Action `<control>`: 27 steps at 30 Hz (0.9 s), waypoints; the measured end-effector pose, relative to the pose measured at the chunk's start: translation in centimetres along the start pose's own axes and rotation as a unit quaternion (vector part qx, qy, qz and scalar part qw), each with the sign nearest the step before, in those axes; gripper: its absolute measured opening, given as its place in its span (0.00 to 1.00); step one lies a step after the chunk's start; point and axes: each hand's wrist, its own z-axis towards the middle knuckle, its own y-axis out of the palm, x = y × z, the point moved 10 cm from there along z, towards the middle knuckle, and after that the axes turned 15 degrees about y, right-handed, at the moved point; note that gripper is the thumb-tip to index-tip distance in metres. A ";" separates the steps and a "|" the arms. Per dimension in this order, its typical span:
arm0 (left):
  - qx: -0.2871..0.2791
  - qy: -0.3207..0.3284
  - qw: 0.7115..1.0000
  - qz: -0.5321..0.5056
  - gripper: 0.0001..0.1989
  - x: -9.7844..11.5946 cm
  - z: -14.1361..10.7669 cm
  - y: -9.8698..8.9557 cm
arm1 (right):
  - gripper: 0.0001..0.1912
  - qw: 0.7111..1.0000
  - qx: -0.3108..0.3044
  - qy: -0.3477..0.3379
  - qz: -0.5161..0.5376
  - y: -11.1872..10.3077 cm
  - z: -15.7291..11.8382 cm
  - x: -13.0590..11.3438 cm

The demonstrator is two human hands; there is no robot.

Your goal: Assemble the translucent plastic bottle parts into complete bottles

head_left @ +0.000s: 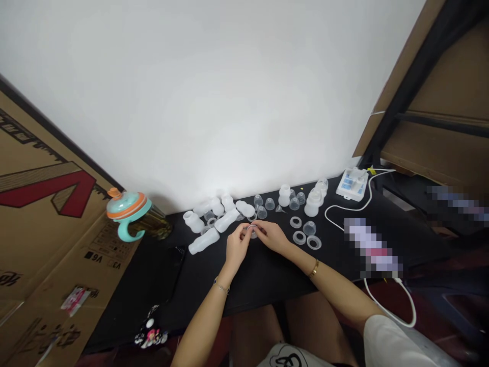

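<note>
Near the middle of the black table (263, 275), my left hand (239, 242) and my right hand (269, 235) meet, fingertips pinched on a small clear ring (252, 229). Several white bottles lie or stand to the left and behind, one lying bottle (204, 240) close to my left hand. Behind my hands are several clear domed pieces (269, 204). Right of my right hand, loose clear rings (299, 237) lie around another clear dome (309, 228). Further back stand a white bottle (284, 195) and another (312, 204).
A teal and orange lidded jug (133, 211) stands at the left beside a large cardboard box (57, 214). A dark flat object (168, 272) lies at left. On the right are a white compartment box (352, 183), a white cable (367, 204) and a pixelated object (372, 247).
</note>
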 end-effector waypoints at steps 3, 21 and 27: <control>-0.002 0.010 1.000 0.012 0.17 0.1 0.0 0.0 | 0.11 1.000 0.002 -0.007 -0.006 0.0 -0.1 -0.1; -0.019 0.012 0.999 0.045 0.16 0.4 0.0 0.1 | 0.09 1.000 -0.003 -0.010 -0.029 0.4 -0.1 0.1; -0.022 0.019 0.998 0.058 0.16 0.5 0.0 0.1 | 0.09 0.999 -0.006 -0.007 -0.037 0.5 -0.1 0.3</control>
